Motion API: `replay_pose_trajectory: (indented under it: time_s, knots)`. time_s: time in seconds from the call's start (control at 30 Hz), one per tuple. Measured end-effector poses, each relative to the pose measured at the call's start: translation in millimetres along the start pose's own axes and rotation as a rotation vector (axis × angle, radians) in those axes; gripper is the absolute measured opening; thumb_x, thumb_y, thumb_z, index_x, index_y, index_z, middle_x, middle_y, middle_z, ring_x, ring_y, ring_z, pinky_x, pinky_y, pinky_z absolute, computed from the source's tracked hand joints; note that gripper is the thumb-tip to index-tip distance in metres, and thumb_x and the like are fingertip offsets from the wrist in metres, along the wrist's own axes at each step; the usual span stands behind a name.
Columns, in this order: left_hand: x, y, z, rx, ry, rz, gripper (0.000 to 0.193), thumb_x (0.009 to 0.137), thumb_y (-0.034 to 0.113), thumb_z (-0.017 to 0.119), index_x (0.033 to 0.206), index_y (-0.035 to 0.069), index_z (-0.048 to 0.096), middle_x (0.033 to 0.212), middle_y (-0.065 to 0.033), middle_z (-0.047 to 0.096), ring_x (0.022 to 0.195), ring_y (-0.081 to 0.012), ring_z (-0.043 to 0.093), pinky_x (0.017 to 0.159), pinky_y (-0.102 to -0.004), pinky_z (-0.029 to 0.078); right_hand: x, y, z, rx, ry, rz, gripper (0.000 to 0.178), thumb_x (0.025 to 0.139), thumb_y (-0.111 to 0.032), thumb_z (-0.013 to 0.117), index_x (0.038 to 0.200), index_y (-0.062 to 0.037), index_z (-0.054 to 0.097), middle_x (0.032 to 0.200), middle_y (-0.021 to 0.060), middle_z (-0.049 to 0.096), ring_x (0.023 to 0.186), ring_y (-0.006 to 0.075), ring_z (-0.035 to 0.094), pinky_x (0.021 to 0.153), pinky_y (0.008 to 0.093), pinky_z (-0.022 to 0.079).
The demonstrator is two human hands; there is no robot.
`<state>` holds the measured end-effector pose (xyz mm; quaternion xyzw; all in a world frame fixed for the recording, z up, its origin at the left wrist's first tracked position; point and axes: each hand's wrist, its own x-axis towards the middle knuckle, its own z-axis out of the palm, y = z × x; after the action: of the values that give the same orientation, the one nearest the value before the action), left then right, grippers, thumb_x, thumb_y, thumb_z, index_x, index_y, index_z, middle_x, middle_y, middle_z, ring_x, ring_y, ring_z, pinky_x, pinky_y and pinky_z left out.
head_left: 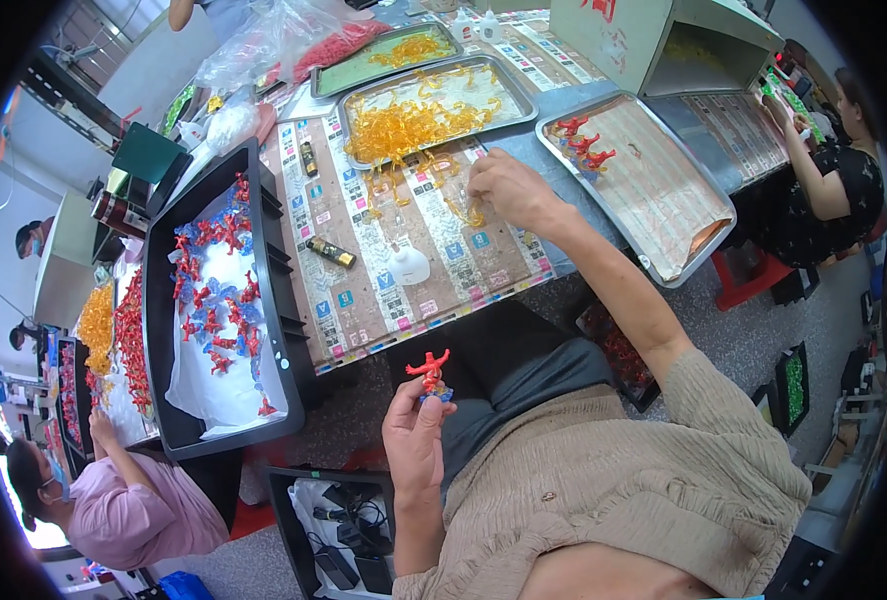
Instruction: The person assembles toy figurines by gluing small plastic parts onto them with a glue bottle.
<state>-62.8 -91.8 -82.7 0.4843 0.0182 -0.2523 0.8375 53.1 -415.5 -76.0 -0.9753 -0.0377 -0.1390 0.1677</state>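
The left hand (416, 438) pinches a red figurine (431, 371) by its blue base (438, 395), while the right hand (513, 191) hovers beside amber pieces (475, 216), whether gripping one I can't tell.

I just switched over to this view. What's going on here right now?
The left hand holds a small red figure with a blue translucent base above the lap. The right hand is over the table, at loose amber translucent pieces near a silver rectangular tray heaped with more; whether it grips one is unclear. A black rectangular tray on the left holds many red-and-blue figures; a brown-lined silver tray on the right holds a few.
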Motion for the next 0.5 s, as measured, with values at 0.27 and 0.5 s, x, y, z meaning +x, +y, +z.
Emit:
replay_pose_trajectory:
  time_s: [0.27,0.5]
  knots:
    - [-0.8,-1.5,-2.7,-0.009,-0.002,-0.012,0.026,0.089,0.004,0.062,0.114,-0.001,0.058,0.110,-0.0074,0.058,0.092,-0.0133,0.059,0.080,-0.0283,0.052,-17.4,-2.5,-9.4,0.024,0.005,0.132,0.003,0.079,-0.001,0.059,0.077,-0.0033,0.059,0.088,0.0118,0.061,0.095,0.0312,0.055,0.082,0.0405,0.045]
    - [3.0,-3.2,-1.3,-0.103,-0.039,-0.036,0.030,0.090,0.004,0.061,0.119,0.000,0.056,0.116,-0.0097,0.059,0.095,-0.0147,0.060,0.085,-0.0308,0.051,-49.5,-28.3,-22.6,0.687,-0.007,0.235,0.017,0.086,-0.004,0.058,0.101,-0.0017,0.067,0.095,0.0066,0.066,0.085,0.0147,0.061,0.073,0.0303,0.048]
